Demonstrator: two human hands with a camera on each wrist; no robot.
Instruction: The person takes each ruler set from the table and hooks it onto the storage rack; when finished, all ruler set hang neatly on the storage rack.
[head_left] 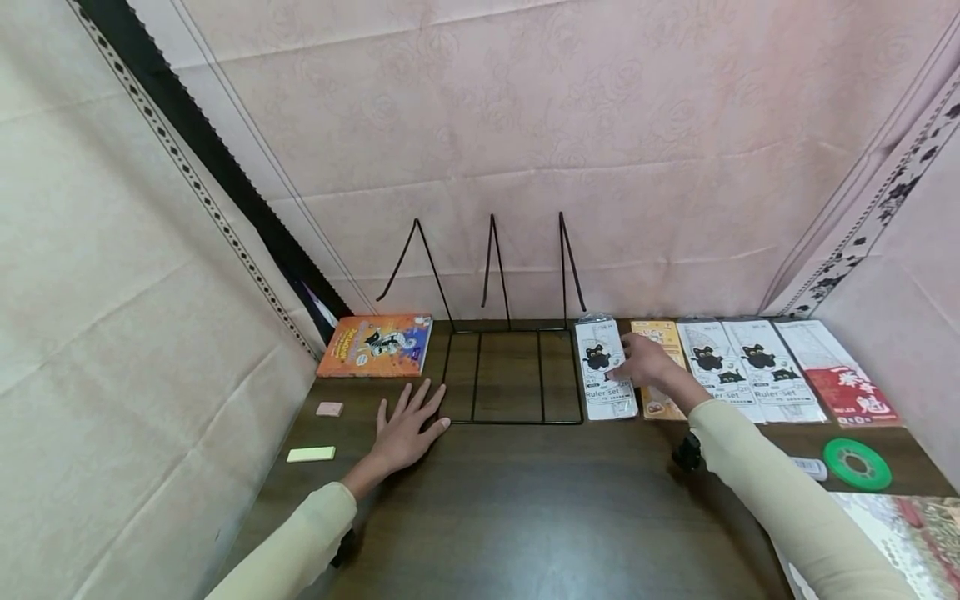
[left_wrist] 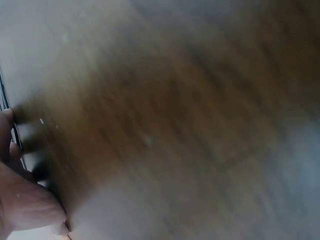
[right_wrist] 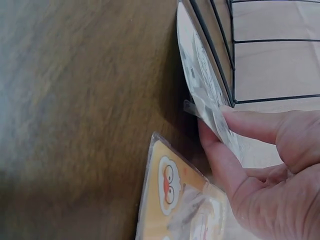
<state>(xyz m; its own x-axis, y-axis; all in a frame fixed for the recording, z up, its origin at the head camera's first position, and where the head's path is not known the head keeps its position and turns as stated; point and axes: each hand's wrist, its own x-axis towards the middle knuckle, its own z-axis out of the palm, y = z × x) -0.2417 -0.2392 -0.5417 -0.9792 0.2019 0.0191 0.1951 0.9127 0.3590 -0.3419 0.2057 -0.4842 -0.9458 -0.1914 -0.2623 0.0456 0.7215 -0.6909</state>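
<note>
From where I stand, the right hand [head_left: 648, 362] has a white ruler packet [head_left: 597, 362] pinched between thumb and fingers, just at the right side of a black wire rack [head_left: 541, 375]. The left hand [head_left: 405, 429] lies on the desk [head_left: 517, 500] with its fingers spread, fingertips by the rack's left edge; whether they touch the wire, I can't tell. An orange book [head_left: 378, 346] sits left of the rack, a small pink block [head_left: 329, 409] and a pale yellow strip [head_left: 311, 454] nearer the person. Beside the right hand lies a yellow-orange packet [head_left: 660, 333].
</note>
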